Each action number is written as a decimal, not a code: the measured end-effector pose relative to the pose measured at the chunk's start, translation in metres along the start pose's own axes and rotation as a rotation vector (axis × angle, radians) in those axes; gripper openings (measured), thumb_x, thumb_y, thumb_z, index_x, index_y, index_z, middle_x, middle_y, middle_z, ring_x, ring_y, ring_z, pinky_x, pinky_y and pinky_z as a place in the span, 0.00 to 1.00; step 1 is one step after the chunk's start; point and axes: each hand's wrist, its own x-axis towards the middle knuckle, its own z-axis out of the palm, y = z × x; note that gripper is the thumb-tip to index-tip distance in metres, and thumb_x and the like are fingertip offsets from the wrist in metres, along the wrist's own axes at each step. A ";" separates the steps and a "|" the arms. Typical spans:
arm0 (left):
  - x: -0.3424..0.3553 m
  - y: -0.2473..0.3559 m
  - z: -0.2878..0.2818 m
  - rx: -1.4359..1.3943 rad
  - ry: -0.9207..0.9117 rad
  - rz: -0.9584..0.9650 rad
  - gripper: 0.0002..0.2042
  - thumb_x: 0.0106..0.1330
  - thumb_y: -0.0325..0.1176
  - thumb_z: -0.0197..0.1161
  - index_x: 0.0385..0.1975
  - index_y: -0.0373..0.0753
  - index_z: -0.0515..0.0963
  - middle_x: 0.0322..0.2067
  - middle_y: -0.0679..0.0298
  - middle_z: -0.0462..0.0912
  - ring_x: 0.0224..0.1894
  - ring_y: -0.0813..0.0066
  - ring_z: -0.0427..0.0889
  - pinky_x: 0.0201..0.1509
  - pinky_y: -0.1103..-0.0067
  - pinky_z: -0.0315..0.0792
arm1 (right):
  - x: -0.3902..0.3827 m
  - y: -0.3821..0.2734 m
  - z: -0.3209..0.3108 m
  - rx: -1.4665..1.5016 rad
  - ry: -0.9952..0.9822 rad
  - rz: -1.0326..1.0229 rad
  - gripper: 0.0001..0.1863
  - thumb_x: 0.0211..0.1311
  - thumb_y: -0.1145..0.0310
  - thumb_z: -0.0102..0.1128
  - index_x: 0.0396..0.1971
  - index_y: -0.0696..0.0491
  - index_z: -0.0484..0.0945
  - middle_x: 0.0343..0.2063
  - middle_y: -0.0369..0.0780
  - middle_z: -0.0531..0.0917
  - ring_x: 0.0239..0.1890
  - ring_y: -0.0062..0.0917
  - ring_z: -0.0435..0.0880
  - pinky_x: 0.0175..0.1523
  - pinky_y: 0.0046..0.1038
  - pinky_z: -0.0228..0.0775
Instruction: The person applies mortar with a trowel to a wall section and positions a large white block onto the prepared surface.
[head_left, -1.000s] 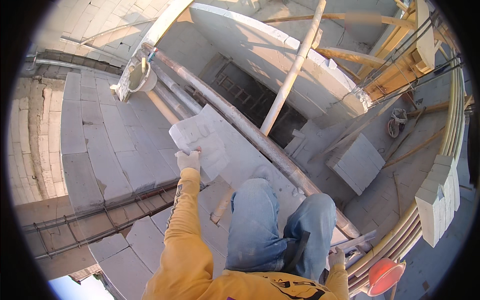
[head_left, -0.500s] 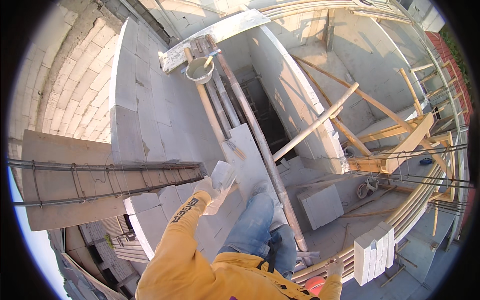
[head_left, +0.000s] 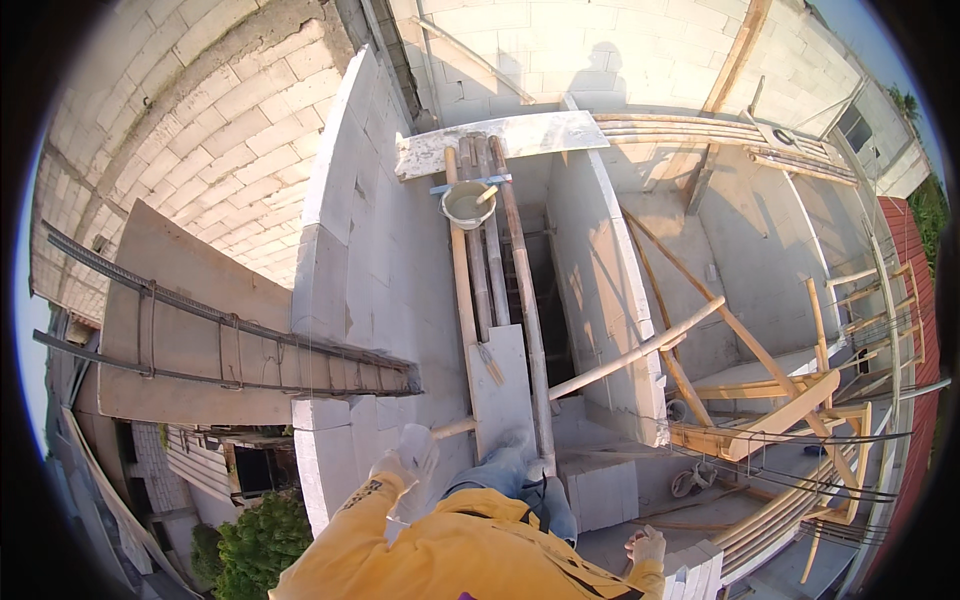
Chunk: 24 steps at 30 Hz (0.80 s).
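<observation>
A worker in a yellow top perches high among pale block walls, denim-clad legs (head_left: 505,478) at the near end of a white board (head_left: 505,405). The left hand (head_left: 391,468), in a pale covering, closes on a pale block-like piece (head_left: 419,446) — blurred at its edges — which is held up to the left of the legs, beside the near part of the left block wall (head_left: 335,430). The right hand (head_left: 646,546), out to the near right, has curled fingers; whether it grasps anything cannot be told. It sits just beside a stack of pale blocks (head_left: 692,574), contact unclear.

Farther along the board lies a small tool with a wooden handle (head_left: 494,372); beyond it, a bucket (head_left: 467,221) rests over long poles (head_left: 520,270), with a dark opening to their right.

Handling the piece well, by the look of it, calls for a full wrap of the fingers rather than a pinch at the rim, since its edges may crumble. It seems best kept low, close to the body and over the wall — away from that opening, where a slip could mean a long drop. Weight should stay centred on the board, and any turn be slow.
</observation>
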 end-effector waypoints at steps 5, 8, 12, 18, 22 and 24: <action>-0.015 0.005 -0.021 -0.134 0.045 -0.034 0.43 0.49 0.44 0.72 0.63 0.28 0.62 0.52 0.41 0.78 0.57 0.49 0.78 0.60 0.68 0.73 | 0.017 -0.044 0.008 -0.286 -0.019 -0.096 0.29 0.62 0.80 0.47 0.65 0.58 0.63 0.28 0.36 0.79 0.20 0.22 0.78 0.19 0.25 0.63; -0.015 -0.009 -0.009 -0.201 0.162 -0.109 0.46 0.50 0.44 0.72 0.65 0.24 0.58 0.54 0.40 0.76 0.57 0.48 0.77 0.61 0.67 0.72 | 0.041 -0.047 0.004 -0.417 -0.081 -0.092 0.20 0.62 0.79 0.46 0.54 0.57 0.70 0.28 0.37 0.79 0.21 0.25 0.80 0.20 0.29 0.67; -0.025 -0.001 -0.016 -0.311 0.176 -0.110 0.48 0.50 0.44 0.72 0.66 0.22 0.55 0.54 0.40 0.76 0.58 0.49 0.77 0.61 0.68 0.72 | 0.034 -0.055 -0.005 -0.504 -0.055 -0.043 0.09 0.64 0.76 0.45 0.42 0.55 0.72 0.27 0.38 0.79 0.21 0.27 0.81 0.23 0.34 0.70; -0.029 -0.008 0.000 -0.346 0.159 -0.238 0.49 0.51 0.44 0.71 0.68 0.23 0.51 0.54 0.40 0.76 0.58 0.50 0.77 0.61 0.69 0.73 | 0.052 -0.039 -0.024 -0.498 -0.026 0.058 0.07 0.67 0.72 0.43 0.35 0.54 0.73 0.24 0.40 0.79 0.21 0.29 0.81 0.24 0.36 0.73; -0.022 -0.002 0.005 -0.338 0.023 -0.296 0.50 0.53 0.45 0.70 0.69 0.24 0.49 0.56 0.41 0.76 0.59 0.51 0.76 0.62 0.69 0.72 | 0.074 -0.042 -0.043 -0.883 -0.198 -0.261 0.08 0.67 0.71 0.43 0.38 0.55 0.72 0.23 0.40 0.78 0.19 0.27 0.81 0.20 0.32 0.73; -0.020 -0.006 0.006 -0.313 -0.032 -0.319 0.50 0.53 0.45 0.70 0.69 0.24 0.49 0.56 0.42 0.75 0.60 0.52 0.76 0.63 0.70 0.71 | 0.071 -0.053 -0.030 -0.673 -0.100 -0.105 0.08 0.67 0.72 0.43 0.37 0.56 0.73 0.23 0.41 0.79 0.18 0.27 0.81 0.19 0.31 0.73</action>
